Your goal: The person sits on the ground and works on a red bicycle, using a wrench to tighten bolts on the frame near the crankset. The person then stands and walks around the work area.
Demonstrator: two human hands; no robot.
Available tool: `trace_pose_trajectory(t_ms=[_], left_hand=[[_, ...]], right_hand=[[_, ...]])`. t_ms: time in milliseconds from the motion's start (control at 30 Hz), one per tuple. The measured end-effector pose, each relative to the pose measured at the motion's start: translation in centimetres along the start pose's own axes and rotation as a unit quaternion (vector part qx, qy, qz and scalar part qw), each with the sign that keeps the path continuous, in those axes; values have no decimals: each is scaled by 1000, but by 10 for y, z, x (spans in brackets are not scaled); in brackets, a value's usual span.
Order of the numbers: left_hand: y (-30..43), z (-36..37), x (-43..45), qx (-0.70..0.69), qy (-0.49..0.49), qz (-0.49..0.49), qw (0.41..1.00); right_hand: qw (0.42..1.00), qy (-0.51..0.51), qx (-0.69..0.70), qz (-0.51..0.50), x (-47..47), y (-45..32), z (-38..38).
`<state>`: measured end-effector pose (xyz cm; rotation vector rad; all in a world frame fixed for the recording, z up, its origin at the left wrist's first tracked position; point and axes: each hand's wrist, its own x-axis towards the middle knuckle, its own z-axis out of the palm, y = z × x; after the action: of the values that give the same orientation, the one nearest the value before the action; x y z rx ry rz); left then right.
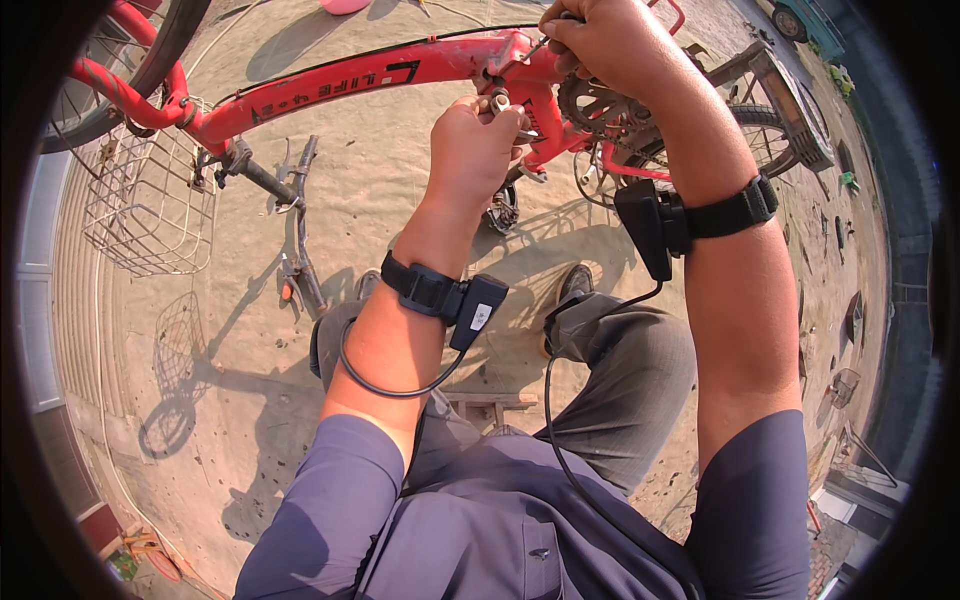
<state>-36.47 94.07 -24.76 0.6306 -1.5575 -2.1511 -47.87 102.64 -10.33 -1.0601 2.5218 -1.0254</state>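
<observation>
An upside-down bicycle with a red frame (330,82) spans the space before me. At the middle of the frame is a hinge-like joint (510,54). My left hand (472,150) is just below it, with its fingers closed around a small metal fitting (500,100) with a round end, at the joint's underside. Another bit of metal (528,136) shows beside those fingers. Above, my right hand (611,41) pinches a thin metal tool (535,49) whose tip meets the joint; its exact kind is hidden by the fingers. The chainring (581,105) lies close below that hand.
At left a front wheel (169,52), wire basket (150,217) and handlebar (301,225) extend from the frame. A pedal (796,112) sticks out at right before the rear wheel (757,124). Between my legs is a wooden stool (499,400). Strapped black devices (480,304) with cables are on both forearms.
</observation>
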Motion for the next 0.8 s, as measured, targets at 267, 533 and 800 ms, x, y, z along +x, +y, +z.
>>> trace_pose_trajectory(t_ms=[267, 533, 800], left_hand=[[-6, -10, -1, 516, 137, 294, 792], [-14, -7, -13, -137, 119, -123, 976], [-6, -11, -12, -236, 52, -112, 964]], right_hand=[[1000, 0, -5, -4, 0, 0, -2], [1000, -2, 18, -16, -3, 1, -3], [1000, 9, -6, 26, 0, -4, 1]])
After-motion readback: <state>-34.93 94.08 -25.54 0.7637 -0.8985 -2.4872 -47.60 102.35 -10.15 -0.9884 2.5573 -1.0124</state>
